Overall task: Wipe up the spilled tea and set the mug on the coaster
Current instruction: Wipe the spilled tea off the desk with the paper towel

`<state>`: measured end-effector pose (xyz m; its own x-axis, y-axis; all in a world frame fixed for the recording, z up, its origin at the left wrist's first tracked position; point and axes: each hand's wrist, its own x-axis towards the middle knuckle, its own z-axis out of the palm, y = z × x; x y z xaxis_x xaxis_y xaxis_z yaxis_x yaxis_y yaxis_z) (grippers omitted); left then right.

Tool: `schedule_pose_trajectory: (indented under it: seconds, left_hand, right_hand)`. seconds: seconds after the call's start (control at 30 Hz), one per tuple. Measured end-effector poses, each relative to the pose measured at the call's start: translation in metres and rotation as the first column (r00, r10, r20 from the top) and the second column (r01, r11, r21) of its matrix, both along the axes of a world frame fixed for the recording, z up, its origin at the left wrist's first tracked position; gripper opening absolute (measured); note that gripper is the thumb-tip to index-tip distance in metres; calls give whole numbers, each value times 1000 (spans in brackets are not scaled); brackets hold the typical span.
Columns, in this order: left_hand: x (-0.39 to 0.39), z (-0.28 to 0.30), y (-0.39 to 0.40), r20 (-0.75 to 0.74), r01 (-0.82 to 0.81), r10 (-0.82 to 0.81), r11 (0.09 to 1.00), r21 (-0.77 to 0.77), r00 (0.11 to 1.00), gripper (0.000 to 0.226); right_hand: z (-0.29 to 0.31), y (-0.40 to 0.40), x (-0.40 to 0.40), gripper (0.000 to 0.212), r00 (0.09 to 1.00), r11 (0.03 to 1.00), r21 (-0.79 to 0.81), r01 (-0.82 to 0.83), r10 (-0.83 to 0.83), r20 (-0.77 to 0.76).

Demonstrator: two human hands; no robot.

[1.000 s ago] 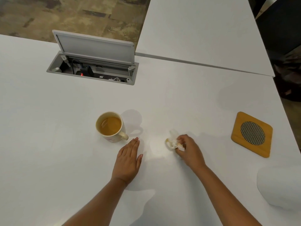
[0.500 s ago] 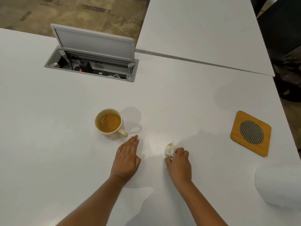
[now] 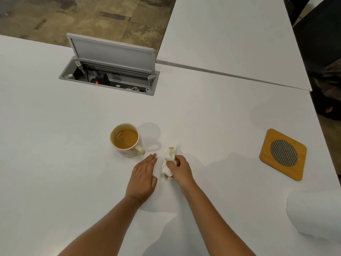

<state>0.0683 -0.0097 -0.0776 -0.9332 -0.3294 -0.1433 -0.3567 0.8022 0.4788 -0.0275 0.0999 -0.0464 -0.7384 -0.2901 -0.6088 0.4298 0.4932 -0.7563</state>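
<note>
A cream mug (image 3: 127, 140) holding tea stands upright on the white table (image 3: 55, 145), its handle turned toward me and to the right. My left hand (image 3: 143, 177) lies flat on the table just below the handle, fingers straight. My right hand (image 3: 180, 169) grips a crumpled, tea-stained white tissue (image 3: 168, 163) and presses it on the table right beside my left hand. The wooden coaster (image 3: 283, 154) with a round mesh centre lies far right, apart from both hands. No tea puddle shows on the table.
A cable box with its grey lid raised (image 3: 110, 71) is set into the table behind the mug. A white paper roll (image 3: 317, 217) lies at the lower right. A second white table (image 3: 230, 34) adjoins at the back; the table's right edge runs past the coaster.
My right hand has carried the tissue leftward across the table, from right of centre to right beside my left hand. The left hand, mug and coaster have stayed put.
</note>
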Motion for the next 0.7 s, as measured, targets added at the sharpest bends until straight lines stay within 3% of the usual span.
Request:
schedule_pose_trajectory:
  seconds: [0.1, 0.23, 0.37, 0.43, 0.57, 0.7]
  left_hand:
    - [0, 3, 1, -12, -57, 58, 995, 77, 998, 57]
    - [9, 8, 5, -69, -147, 158, 979, 144, 985, 48]
    - [19, 16, 9, -115, -285, 314, 934, 214, 943, 43]
    - [17, 23, 10, -147, -345, 391, 901, 262, 909, 45]
    - [1, 44, 11, -188, -493, 608, 758, 427, 771, 41]
    - [-22, 59, 11, -63, -585, 742, 575, 573, 668, 26]
  right_hand:
    - [8, 18, -13, 18, 968, 963, -194, 184, -143, 208]
    - [19, 69, -23, 11, 874, 818, -377, 433, -280, 396]
    - [21, 113, -20, 16, 698, 575, -428, 697, -409, 588]
    - [22, 123, -16, 15, 647, 517, -414, 749, -437, 625]
    - [23, 125, -3, 12, 649, 502, -436, 747, -409, 641]
    - [26, 122, 6, 16, 628, 453, -457, 765, -373, 683]
